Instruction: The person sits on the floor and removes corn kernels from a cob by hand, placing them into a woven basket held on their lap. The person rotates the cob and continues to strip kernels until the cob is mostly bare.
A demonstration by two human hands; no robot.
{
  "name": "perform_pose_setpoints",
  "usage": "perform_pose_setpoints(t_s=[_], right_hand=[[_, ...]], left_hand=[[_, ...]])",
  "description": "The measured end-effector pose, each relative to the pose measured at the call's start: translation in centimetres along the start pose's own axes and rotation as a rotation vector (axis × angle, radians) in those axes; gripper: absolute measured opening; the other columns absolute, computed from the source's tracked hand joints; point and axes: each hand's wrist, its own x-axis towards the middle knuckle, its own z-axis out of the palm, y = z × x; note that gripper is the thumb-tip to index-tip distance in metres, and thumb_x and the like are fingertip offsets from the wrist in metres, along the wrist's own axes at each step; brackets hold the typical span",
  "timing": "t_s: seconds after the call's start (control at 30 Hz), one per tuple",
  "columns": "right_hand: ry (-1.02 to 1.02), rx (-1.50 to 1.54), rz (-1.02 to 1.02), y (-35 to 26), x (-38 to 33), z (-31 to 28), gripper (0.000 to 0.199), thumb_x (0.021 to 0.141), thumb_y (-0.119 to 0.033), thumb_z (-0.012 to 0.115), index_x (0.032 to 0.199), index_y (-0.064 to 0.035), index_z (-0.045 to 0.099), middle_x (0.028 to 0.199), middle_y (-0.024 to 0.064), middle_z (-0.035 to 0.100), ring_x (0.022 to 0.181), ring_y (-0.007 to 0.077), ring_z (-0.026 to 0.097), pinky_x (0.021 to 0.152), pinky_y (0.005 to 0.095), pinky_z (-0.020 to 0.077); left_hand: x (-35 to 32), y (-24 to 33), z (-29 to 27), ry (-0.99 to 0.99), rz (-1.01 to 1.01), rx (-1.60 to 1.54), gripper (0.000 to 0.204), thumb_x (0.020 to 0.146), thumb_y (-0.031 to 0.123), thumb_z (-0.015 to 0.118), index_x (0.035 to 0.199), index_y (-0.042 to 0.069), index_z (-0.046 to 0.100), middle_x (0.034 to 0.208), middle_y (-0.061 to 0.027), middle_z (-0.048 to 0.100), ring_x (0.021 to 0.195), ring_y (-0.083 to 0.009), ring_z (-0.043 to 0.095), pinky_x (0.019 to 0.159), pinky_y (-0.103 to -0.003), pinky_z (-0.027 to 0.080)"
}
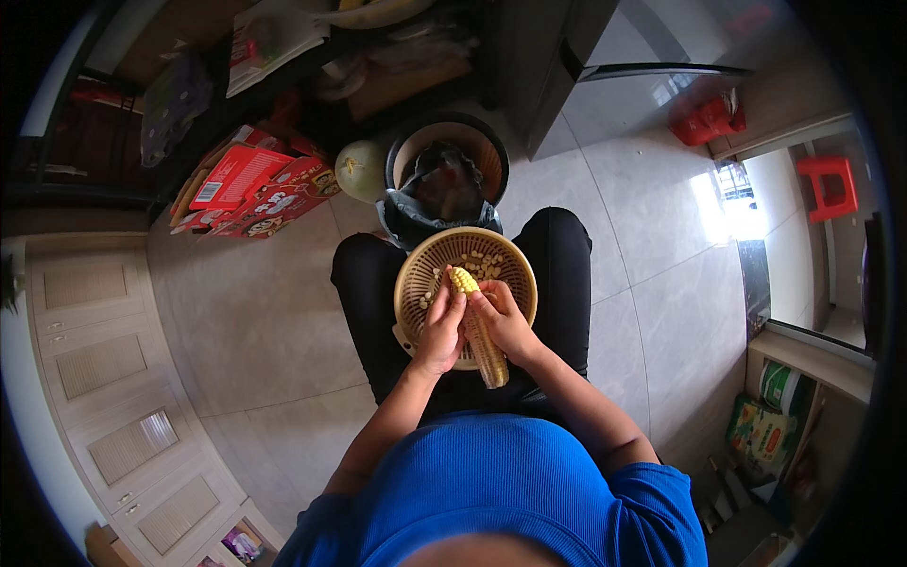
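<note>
Our left hand [440, 326] grasps a long, partly stripped yellow corn cob [487, 356] from its left side, the thumb lying close to the kernels at the far end. Our right hand [506, 321] grasps the same cob from the right, its thumb also near that kernelled tip. We hold the cob over a round, tan, slotted plastic basket [413, 276], with its bare near end reaching past the near rim toward us. In the far part of the basket we see loose, pale yellow corn kernels [485, 262]. The basket sits between our thighs, which are in black cloth trousers [367, 288], and nearest of all is our ribbed blue short-sleeved shirt [501, 472].

Just beyond the basket stands a round, dark-rimmed bin [492, 144] lined with a dark plastic bag [406, 225]. Beside the bin, on its left, we see a round, pale green melon [362, 173], and farther left some red printed cardboard boxes [269, 194]. Under all of these runs a grey tiled floor [283, 293]. At the far right we see a red plastic stool [828, 184].
</note>
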Motion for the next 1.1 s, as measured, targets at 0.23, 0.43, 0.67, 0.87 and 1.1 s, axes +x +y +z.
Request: perform_pose_setpoints(t_s=[0.23, 0.43, 0.67, 0.87, 1.1], right_hand=[[-0.068, -0.048, -0.063, 0.3, -0.2, -0.3, 0.03, 0.093, -0.014, 0.044, 0.119, -0.0035, 0.034, 0.106, 0.012, 0.05, 0.098, 0.016, 0.049, 0.084, 0.0282, 0.0425], [-0.164, -0.111, -0.151, 0.8, -0.3, -1.1, 0.034, 0.092, -0.012, 0.044, 0.122, -0.0028, 0.03, 0.111, 0.0141, 0.048, 0.103, 0.0185, 0.047, 0.089, 0.0309, 0.0403], [-0.112, -0.245, -0.049, -0.5, -0.2, -1.2, 0.039, 0.086, -0.014, 0.051, 0.12, 0.001, 0.039, 0.107, 0.0151, 0.052, 0.099, 0.0197, 0.052, 0.086, 0.0302, 0.0431], [-0.246, -0.505, -0.021, -5.2, -1.2, -2.3, 0.042, 0.083, -0.02, 0.056, 0.118, 0.0016, 0.047, 0.108, 0.0165, 0.055, 0.099, 0.0222, 0.055, 0.085, 0.0303, 0.0436], [-0.484, -1.18, -0.366, -8.2, -1.2, -2.0, 0.044, 0.066, -0.018, 0.065, 0.107, -0.0053, 0.054, 0.099, 0.0143, 0.056, 0.088, 0.0317, 0.057, 0.078, 0.0368, 0.0477]], left_hand=[[0.2, 0.2, -0.7, -0.122, -0.043, -0.088, 0.054, 0.095, 0.014, 0.035, 0.141, 0.011, 0.008, 0.14, -0.0068, 0.023, 0.127, -0.0167, 0.027, 0.104, -0.03, 0.024], [0.1, 0.1, -1.0, -0.172, -0.037, -0.009, 0.055, 0.094, 0.012, 0.035, 0.141, 0.011, 0.006, 0.143, -0.0074, 0.018, 0.128, -0.0168, 0.024, 0.105, -0.03, 0.021], [0.3, -0.6, -1.7, -0.138, 0.014, -0.025, 0.049, 0.093, 0.012, 0.033, 0.139, 0.011, 0.017, 0.135, -0.0094, 0.031, 0.123, -0.0186, 0.032, 0.102, -0.034, 0.028], [-0.3, 2.5, -2.6, -0.093, -0.129, 0.161, 0.035, 0.096, 0.03, 0.033, 0.124, 0.012, 0.04, 0.118, -0.0051, 0.046, 0.105, -0.0157, 0.048, 0.089, -0.034, 0.041], [1.0, 3.4, -3.5, -0.184, 0.108, 0.825, 0.04, 0.096, 0.032, 0.033, 0.117, 0.002, 0.051, 0.104, -0.0061, 0.059, 0.092, -0.0116, 0.054, 0.082, -0.026, 0.043]])
